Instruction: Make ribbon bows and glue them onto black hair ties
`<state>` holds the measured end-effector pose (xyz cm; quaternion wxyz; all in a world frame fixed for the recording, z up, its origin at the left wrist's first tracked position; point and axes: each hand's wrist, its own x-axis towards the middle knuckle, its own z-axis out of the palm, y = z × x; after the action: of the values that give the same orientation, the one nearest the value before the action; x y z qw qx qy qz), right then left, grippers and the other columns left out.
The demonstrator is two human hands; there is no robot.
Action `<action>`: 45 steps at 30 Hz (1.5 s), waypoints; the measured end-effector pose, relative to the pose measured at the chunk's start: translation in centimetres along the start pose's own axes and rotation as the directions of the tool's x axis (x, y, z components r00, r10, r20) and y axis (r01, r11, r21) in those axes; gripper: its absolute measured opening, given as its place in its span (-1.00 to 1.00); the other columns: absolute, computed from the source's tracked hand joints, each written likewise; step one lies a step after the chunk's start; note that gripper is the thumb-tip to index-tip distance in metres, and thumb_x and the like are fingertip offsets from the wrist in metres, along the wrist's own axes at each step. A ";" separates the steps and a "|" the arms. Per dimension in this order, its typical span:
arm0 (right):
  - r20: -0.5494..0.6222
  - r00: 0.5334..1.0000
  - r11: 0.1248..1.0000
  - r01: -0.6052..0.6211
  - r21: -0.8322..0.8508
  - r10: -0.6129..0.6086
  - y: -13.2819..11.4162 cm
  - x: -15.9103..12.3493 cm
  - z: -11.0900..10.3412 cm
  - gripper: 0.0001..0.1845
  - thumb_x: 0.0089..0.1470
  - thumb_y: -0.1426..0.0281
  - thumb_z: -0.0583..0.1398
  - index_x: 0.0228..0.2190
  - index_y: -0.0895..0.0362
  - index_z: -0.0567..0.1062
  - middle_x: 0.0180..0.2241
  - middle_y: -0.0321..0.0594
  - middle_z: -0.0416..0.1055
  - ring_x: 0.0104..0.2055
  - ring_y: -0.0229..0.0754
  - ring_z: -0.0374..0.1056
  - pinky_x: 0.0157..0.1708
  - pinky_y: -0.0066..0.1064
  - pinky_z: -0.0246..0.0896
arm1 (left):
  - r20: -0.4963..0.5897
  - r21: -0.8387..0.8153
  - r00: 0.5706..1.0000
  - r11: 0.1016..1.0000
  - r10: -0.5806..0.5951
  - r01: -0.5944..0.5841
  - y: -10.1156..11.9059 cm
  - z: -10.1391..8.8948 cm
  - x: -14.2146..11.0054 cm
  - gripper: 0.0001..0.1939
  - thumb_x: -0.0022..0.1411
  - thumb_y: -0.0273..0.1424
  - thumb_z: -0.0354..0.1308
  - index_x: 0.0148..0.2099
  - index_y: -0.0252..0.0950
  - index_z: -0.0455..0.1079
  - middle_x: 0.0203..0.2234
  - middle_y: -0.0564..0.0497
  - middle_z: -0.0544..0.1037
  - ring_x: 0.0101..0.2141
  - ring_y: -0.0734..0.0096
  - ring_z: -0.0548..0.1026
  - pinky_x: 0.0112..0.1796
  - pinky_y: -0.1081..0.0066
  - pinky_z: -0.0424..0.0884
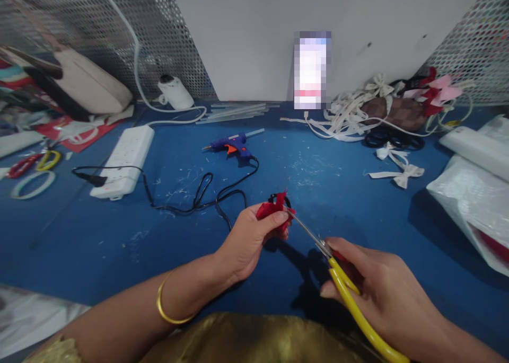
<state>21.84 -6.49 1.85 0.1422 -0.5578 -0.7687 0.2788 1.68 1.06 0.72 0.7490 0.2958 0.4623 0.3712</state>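
Note:
Near the middle of the blue table, my left hand [254,236] pinches a red ribbon piece [269,210] between thumb and fingers. A small black loop, perhaps a hair tie, shows behind the red fabric. My right hand [382,283] is closed around yellow-handled scissors [344,289], its fingers at the handles near the pivot. The metal blades point up and left, and their tips meet the red ribbon beside my left thumb. Whether the blades are closed fully is hard to tell. Part of the red piece is hidden by my left fingers.
Beyond my hands lies a blue glue gun [233,144], its black cord running to a white power strip [125,159]. Clear glue sticks [234,111] lie behind it. A phone [310,71] leans on the back panel. White ribbons [350,114] and bows [403,172] lie at right.

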 end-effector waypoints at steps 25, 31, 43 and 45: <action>-0.039 0.999 0.998 0.035 -0.049 -0.036 0.1 -0.1 0.1 -0.60 0.05 0.04 0.17 -0.22 0.06 0.35 -0.55 -0.36 0.38 -0.58 -0.26 0.31 -0.63 -0.48 0.07 | -0.003 -0.030 1.000 1.000 0.009 -0.010 0.2 0.2 -0.2 -0.89 0.04 -0.44 0.29 -0.42 -0.41 0.46 -0.57 0.04 0.49 -0.55 0.55 0.38 -0.44 0.52 0.34; 0.015 1.000 1.000 -0.013 -0.006 0.013 -0.1 0.0 -0.1 -0.67 0.10 0.07 0.13 -0.27 0.07 0.38 -0.57 -0.37 0.36 -0.58 -0.28 0.28 -0.60 -0.48 0.08 | -0.025 -0.033 1.000 0.999 0.002 -0.003 0.3 0.3 -0.3 -0.88 0.03 -0.43 0.30 -0.41 -0.40 0.47 -0.58 0.05 0.49 -0.56 0.56 0.38 -0.45 0.52 0.35; -0.020 1.000 1.000 -0.001 -0.030 0.001 0.1 -0.1 0.0 -0.64 0.09 0.06 0.14 -0.23 0.08 0.39 -0.52 -0.32 0.41 -0.55 -0.26 0.33 -0.58 -0.47 0.14 | -0.041 -0.034 0.999 0.999 -0.006 0.005 0.3 0.2 -0.1 -0.85 0.02 -0.42 0.30 -0.39 -0.42 0.46 -0.57 0.04 0.48 -0.56 0.56 0.38 -0.44 0.52 0.33; -0.003 1.000 1.000 0.000 -0.018 0.000 0.0 -0.1 -0.1 -0.67 0.11 0.07 0.12 -0.28 0.08 0.39 -0.53 -0.33 0.40 -0.55 -0.27 0.33 -0.57 -0.47 0.13 | -0.038 -0.030 0.999 1.000 -0.001 0.000 0.3 0.2 -0.2 -0.86 0.02 -0.42 0.30 -0.40 -0.41 0.45 -0.58 0.05 0.47 -0.56 0.56 0.38 -0.45 0.52 0.33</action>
<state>21.95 -6.55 1.93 0.1380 -0.5596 -0.7710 0.2710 1.71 1.09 1.12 0.7444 0.2774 0.4712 0.3834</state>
